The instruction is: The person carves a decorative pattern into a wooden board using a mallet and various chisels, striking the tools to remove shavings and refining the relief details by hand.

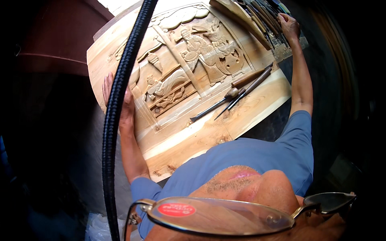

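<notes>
On the bench in the middle of the view lies a pale wooden panel [225,120], carved in relief with figures inside a raised frame. At its left edge the left hand [120,100] rests flat, fingers stretched out and together, palm on the wood, holding nothing; a thick black cord [116,112] crosses in front of it and hides part of the hand. The left forearm runs straight down from the hand to a blue sleeve [297,136]. The right arm is stretched long toward the far right corner, where the right hand [289,26] reaches into a row of chisels [265,20] beside the panel's top edge; its fingers curl down among the handles, but whether they grip one cannot be told. Three chisels with wooden handles [237,92] lie loose on the panel's lower right part, side by side, blades pointing toward the person.
</notes>
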A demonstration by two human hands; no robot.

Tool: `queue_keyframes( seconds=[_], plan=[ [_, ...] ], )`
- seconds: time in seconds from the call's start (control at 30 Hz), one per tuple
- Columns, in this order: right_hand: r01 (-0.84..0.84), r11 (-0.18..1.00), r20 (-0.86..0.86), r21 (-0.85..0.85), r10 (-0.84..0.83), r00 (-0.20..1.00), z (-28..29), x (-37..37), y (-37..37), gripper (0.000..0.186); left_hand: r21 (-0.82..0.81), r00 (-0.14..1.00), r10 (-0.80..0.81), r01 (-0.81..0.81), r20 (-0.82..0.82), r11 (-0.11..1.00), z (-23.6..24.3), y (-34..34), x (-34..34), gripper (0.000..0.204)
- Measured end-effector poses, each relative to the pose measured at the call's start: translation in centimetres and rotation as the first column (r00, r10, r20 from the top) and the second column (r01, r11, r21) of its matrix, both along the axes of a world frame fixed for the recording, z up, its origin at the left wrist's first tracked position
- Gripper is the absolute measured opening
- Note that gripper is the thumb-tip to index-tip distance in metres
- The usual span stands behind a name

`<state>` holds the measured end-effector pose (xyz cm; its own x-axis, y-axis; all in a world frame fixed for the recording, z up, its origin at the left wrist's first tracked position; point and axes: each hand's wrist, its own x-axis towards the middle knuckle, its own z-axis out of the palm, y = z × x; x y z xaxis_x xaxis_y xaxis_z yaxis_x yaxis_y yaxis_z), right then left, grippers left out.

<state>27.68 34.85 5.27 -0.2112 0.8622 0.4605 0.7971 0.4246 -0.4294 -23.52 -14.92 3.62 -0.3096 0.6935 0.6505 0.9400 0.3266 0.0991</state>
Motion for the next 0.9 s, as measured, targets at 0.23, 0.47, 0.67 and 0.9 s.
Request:
queue_keyframes(
  seconds=[0.23, 0.47, 0.67, 0.9],
  plan=[
    [0.106, 0.993, 0.011, -0.060, -0.106, 0.994, -3.0, 5.1, 4.2, 0.029, -0.019, 1.000, -0.020, 0.020, -0.017, 1.000, 0.6, -0.1, 0.5, 0.032],
    [0.164, 0.981, -0.032, -0.103, -0.168, 0.985, -4.5, 8.3, 6.1, 0.029, -0.046, 1.000, -0.001, -0.001, -0.026, 0.999, 0.8, 0.1, 1.0, 0.031],
    [0.111, 0.983, -0.077, -0.147, -0.123, 0.989, -6.8, 6.8, 6.4, 0.027, -0.020, 1.000, 0.006, -0.007, -0.019, 1.000, 0.7, -0.1, 0.8, 0.031],
    [-0.009, 0.979, 0.016, -0.202, 0.012, 1.000, -7.2, 5.0, 5.5, 0.027, -0.055, 1.000, 0.012, -0.013, -0.017, 0.998, 0.9, -0.1, 0.8, 0.031]
  ],
)
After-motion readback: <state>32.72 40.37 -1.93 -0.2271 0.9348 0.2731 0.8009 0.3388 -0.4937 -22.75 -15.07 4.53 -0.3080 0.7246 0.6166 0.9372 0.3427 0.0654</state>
